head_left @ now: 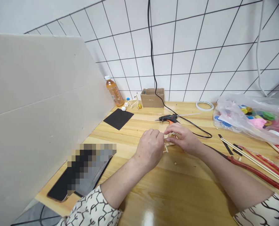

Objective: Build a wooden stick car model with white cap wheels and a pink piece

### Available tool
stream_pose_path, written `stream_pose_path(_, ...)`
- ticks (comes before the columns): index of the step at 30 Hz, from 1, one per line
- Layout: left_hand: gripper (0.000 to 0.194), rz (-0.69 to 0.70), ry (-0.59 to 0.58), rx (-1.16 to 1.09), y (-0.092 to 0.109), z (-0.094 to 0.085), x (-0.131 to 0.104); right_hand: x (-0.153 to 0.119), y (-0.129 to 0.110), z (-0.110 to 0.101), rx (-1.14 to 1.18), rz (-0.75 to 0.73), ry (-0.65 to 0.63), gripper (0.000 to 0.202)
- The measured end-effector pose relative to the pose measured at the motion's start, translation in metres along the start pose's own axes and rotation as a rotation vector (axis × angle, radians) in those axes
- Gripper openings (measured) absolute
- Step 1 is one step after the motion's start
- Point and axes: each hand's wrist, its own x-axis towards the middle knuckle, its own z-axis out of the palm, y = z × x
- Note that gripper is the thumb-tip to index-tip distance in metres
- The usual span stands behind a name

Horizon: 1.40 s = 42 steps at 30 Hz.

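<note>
Both hands meet over the middle of the wooden table, around a small frame of pale sticks [167,147]. My left hand [151,147] is closed at the frame's left side, its fingers curled and partly hidden from me. My right hand [183,138] pinches the frame from the right, thumb and forefinger round its upper part. Much of the frame is covered by the fingers. Just behind the hands lies a black glue gun [169,118] with an orange trigger, a clear glue stick poking out of its rear.
Left lie a black square sheet [119,119] and a phone [71,175]. A drink bottle [114,91], small stick model [134,103] and cardboard box [152,99] stand at the back. Right are a tape roll [204,106], plastic bag [254,119], red-handled pliers [257,172] and thin sticks [249,157].
</note>
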Motion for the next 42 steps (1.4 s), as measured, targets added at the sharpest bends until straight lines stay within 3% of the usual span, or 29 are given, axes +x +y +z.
stream_pose_path(12,0.015,-0.003,-0.037,0.015,0.0002,-0.0009,0.0008,-0.0006,0.0010,0.0021,-0.058,-0.013,-0.006,0.008)
stream_pose_path(25,0.016,0.014,0.011,0.025,-0.0004,0.0015,0.0006,-0.0021,0.0014,0.0023,-0.012,0.071,-0.031,0.018)
stream_pose_path(42,0.016,0.028,0.059,0.039,0.0007,0.0027,0.0006,-0.0015,0.0002,0.0023,0.007,0.136,-0.041,0.016)
